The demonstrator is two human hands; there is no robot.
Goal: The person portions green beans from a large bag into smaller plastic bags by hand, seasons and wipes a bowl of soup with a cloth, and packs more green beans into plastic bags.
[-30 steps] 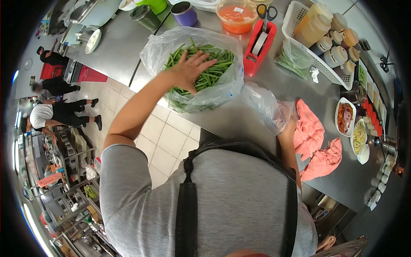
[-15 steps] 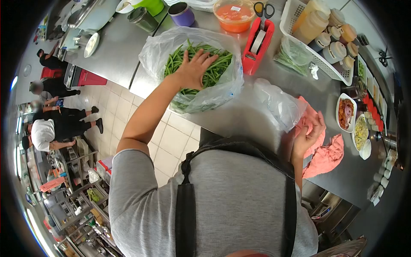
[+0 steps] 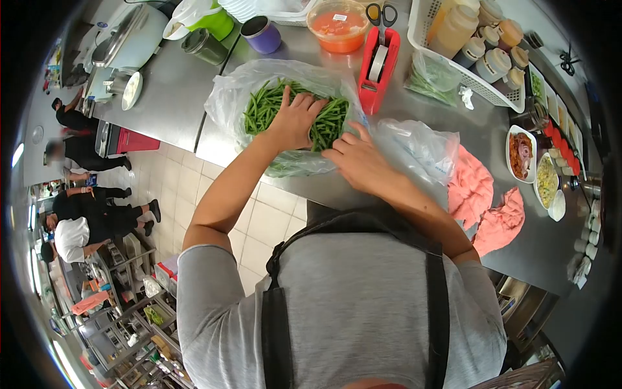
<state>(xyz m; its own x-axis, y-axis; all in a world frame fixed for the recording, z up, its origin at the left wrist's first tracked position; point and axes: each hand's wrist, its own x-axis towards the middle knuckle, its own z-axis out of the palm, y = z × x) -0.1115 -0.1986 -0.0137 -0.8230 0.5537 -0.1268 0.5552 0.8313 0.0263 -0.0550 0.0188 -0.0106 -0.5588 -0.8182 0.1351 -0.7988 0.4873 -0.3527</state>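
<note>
My left hand [image 3: 295, 123] lies open, fingers spread, on the green beans [image 3: 262, 110] in the clear bag [image 3: 223, 91] on the tabletop [image 3: 411, 100]. My right hand [image 3: 356, 157], partly curled, is at the bag's near right edge; I can't tell whether it grips the plastic.

- The place is a working kitchen, probably of a restaurant, because the bag of green beans [image 3: 223, 94] lies on a long steel counter [image 3: 168, 97].
- To the right of the bag, a white basket [image 3: 481, 89] carries many sauce bottles [image 3: 455, 29].
- Farther right of it, there are bowls of prepared food [image 3: 520, 155].
- Far left of the bag, several people [image 3: 91, 152] in mostly dark clothes stand on tiled floor [image 3: 275, 198].
- Below them, metal racks [image 3: 136, 305] hold supplies.
</note>
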